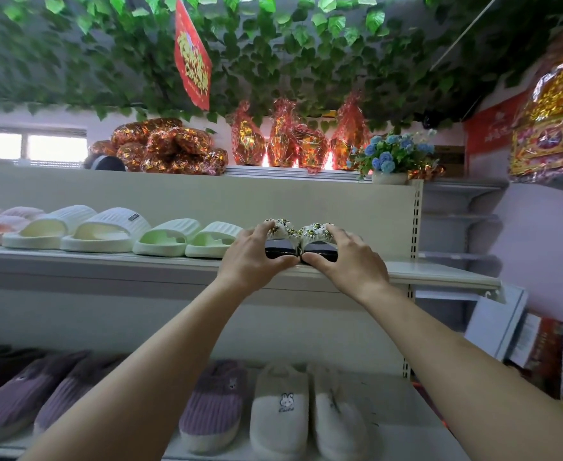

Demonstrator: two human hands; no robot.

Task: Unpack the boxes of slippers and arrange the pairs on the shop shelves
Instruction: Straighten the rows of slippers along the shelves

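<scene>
Left hand (257,252) and right hand (343,256) each pinch one slipper of beaded pair (298,236), thumb at heel, near front edge of upper shelf (107,257), toward right end. Risk: heels overhang edge; uneven push, pair may tip off.

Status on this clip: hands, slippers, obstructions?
Left hand and right hand each grip one flowered slipper. Pair on upper shelf, beside green slides. Nothing blocking.

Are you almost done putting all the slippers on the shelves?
Several pairs already stand in place: white slides and green slides on the upper shelf, fuzzy bunny slippers below. Now the left hand and right hand set down the flowered pair. Shelf space remains at right; no boxes show, so what's left is unclear.
</scene>
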